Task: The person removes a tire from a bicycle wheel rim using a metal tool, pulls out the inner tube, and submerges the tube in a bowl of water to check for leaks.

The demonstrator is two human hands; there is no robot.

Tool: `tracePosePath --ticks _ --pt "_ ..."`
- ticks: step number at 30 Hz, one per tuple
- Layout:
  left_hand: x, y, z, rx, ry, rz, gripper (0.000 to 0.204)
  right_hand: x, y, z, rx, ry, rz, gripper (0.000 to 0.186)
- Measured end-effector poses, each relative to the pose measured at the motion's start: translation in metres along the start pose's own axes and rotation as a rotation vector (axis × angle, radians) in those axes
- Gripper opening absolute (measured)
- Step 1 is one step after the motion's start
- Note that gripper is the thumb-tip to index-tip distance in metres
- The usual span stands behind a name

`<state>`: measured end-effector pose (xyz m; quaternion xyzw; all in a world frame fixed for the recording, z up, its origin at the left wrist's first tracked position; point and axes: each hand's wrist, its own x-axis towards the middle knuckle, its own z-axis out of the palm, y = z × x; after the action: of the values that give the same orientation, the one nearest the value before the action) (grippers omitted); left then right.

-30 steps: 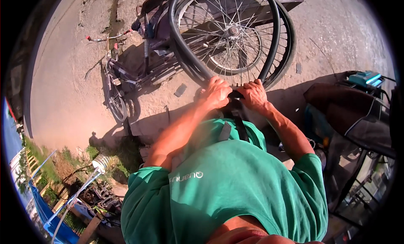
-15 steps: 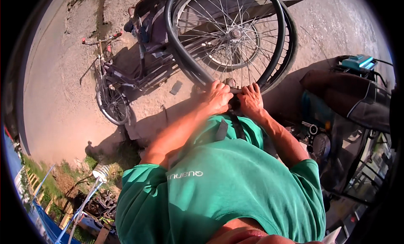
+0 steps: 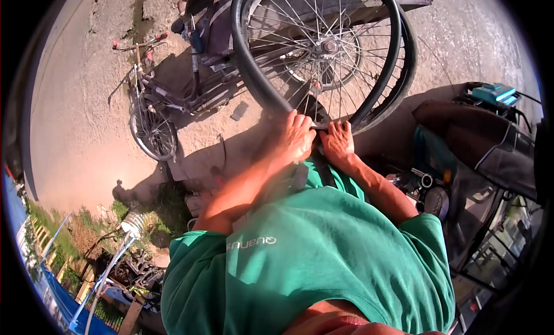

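A spoked wheel (image 3: 329,46) stands in front of me, its near edge close to my body. A thick black inner tube (image 3: 258,81) loops along its rim, and a black tire (image 3: 410,64) shows outside it on the right. At the near edge my left hand (image 3: 296,137) has its fingers curled over the tube. Just to its right, my right hand (image 3: 339,143) is closed on the tube too, thumb side toward the left. A short strip of rim shows between the two hands. My palms and the parts beneath them are hidden.
A bicycle (image 3: 153,121) with red grips stands at the left, beside a dark cart frame (image 3: 213,87). A small dark flat piece (image 3: 239,110) lies on the ground. At the right is a vehicle with a dark seat (image 3: 456,124). A white bucket (image 3: 134,224) sits lower left.
The wheel sits slightly farther right and lower in the view. Both hands remain on the tube, my right hand a little nearer the left one.
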<state>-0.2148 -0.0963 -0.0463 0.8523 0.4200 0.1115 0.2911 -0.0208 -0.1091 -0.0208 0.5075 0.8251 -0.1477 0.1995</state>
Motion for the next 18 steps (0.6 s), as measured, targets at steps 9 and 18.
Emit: tracePosePath --ticks 9,18 --pt "-0.007 0.012 0.023 0.223 -0.087 -0.098 0.029 -0.007 -0.017 0.020 0.069 0.104 0.009 0.031" --pt "-0.018 0.014 0.022 0.146 0.146 -0.002 0.023 -0.026 -0.028 0.021 0.056 0.338 0.081 0.027"
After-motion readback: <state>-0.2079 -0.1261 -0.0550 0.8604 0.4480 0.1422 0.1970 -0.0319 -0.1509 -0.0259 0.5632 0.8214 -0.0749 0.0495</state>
